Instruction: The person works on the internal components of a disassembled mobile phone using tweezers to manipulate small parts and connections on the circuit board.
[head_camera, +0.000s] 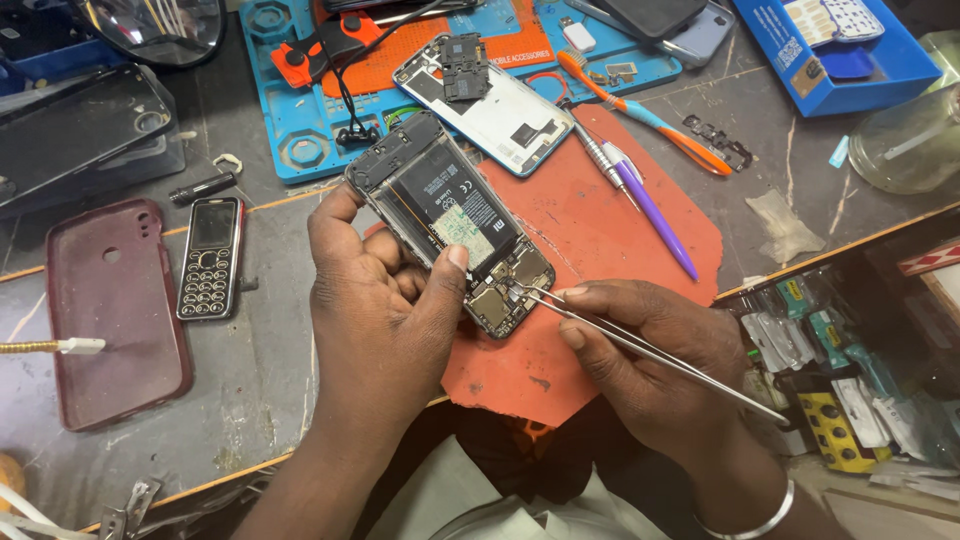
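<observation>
Our left hand (385, 300) grips the opened phone (450, 222) over the red mat's (600, 230) near edge, while our right hand (650, 350) pinches tweezers (640, 345) whose tips touch its lower board.

The scene is lit evenly and brightly from above, and only soft, small shadows are seen under the left hand (385, 310) and the right hand (655, 365) on the red mat (600, 230). A little white shine is seen on the tweezers (640, 345) and on the glass jar (905, 145) far right of the mat. The middle is sharp, while the corners are darker and a bit bent and blurry.
</observation>
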